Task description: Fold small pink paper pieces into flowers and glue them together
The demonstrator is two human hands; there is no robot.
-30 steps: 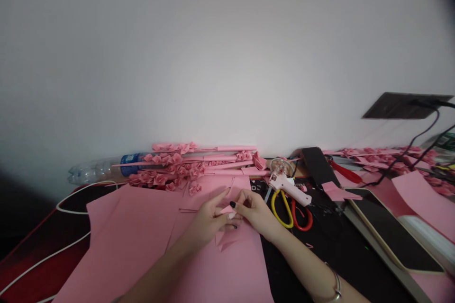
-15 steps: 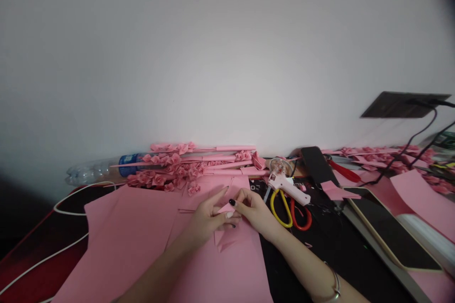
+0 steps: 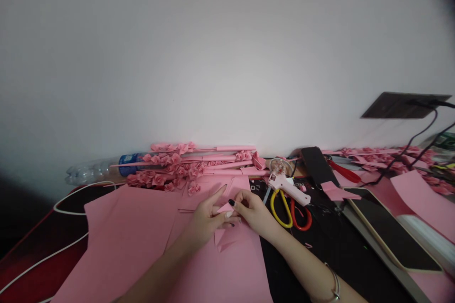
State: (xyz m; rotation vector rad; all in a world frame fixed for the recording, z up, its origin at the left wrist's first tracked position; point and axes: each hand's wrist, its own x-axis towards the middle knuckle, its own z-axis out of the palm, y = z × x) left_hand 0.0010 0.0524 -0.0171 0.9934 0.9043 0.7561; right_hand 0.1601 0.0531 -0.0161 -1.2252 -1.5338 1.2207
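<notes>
Between my two hands is a small folded piece of pink paper (image 3: pixel 224 208), pinched by fingers and thumbs from both sides. My left hand (image 3: pixel 208 215) grips it with the thumb beneath, its index finger stretched upward. My right hand (image 3: pixel 250 210) holds the other side between thumb and bent fingers, which partly hide it. Just below the hands lies another small folded pink paper (image 3: pixel 227 240) on large pink sheets (image 3: pixel 227 274). A little paper flower (image 3: pixel 194 188) rests beyond my left hand.
Bundles of pink paper flowers (image 3: pixel 174 166) lie along the wall beside a clear plastic bottle (image 3: pixel 94 171). To the right are a pink glue gun (image 3: pixel 289 189), scissors with yellow and red handles (image 3: pixel 282 208), a black phone (image 3: pixel 316 165) and a larger phone (image 3: pixel 393 229).
My hands have shifted very slightly to the left with the folded paper between them. Everything else lies where it was.
</notes>
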